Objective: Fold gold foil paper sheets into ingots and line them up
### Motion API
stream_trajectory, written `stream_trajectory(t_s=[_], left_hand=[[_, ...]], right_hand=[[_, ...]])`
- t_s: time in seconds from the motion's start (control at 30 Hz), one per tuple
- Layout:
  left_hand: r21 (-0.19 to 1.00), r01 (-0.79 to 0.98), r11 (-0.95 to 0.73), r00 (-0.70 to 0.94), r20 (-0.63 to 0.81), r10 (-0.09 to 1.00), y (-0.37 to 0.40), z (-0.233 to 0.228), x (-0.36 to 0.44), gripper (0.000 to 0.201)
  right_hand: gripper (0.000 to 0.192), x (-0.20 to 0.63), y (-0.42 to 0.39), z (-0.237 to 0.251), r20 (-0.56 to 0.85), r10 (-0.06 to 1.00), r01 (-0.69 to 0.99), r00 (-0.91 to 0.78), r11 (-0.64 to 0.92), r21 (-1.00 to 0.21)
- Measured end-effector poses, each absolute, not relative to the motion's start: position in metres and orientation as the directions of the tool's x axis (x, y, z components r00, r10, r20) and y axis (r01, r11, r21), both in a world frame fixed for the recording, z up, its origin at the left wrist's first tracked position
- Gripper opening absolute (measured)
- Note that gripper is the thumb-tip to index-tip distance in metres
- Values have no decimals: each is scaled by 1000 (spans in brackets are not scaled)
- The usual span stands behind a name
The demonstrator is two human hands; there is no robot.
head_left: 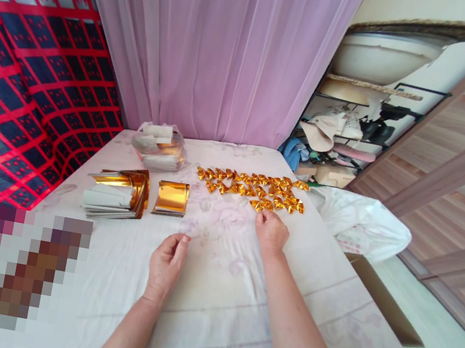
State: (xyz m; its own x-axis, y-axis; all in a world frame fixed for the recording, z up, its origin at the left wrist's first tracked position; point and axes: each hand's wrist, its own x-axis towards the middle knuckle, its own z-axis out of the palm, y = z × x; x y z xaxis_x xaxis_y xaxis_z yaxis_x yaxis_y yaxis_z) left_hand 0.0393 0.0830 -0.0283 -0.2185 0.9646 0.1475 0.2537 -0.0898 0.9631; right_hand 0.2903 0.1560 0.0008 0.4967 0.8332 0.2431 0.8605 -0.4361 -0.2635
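Observation:
My right hand [271,233] is closed at the front edge of a group of folded gold-foil papers [260,191], its fingertips right against the nearest row. Whether it grips one of them is hidden by the fingers. Nearer to me, my left hand [166,261] hovers or rests over the cloth with fingers curled and thumb pressed to them, nothing showing in it. Left of the folded pieces lies a small stack of flat gold-foil sheets [172,197]. Beside that stack is a larger, fanned pile of gold and white sheets [115,201].
A clear plastic bag of more sheets [159,146] sits at the table's back left. Off the right edge are a white plastic bag [367,225] and a cardboard box [385,300]. A pink curtain [219,45] hangs behind; a shoe rack [355,139] stands back right.

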Motion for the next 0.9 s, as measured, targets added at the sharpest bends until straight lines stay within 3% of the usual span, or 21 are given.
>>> stream_trajectory(t_s=[0.9], left_hand=[[949, 300, -100, -196, 164, 967, 81, -24, 41, 35]], right_hand=[[33, 295, 175, -3, 127, 845, 846, 519, -488, -214]])
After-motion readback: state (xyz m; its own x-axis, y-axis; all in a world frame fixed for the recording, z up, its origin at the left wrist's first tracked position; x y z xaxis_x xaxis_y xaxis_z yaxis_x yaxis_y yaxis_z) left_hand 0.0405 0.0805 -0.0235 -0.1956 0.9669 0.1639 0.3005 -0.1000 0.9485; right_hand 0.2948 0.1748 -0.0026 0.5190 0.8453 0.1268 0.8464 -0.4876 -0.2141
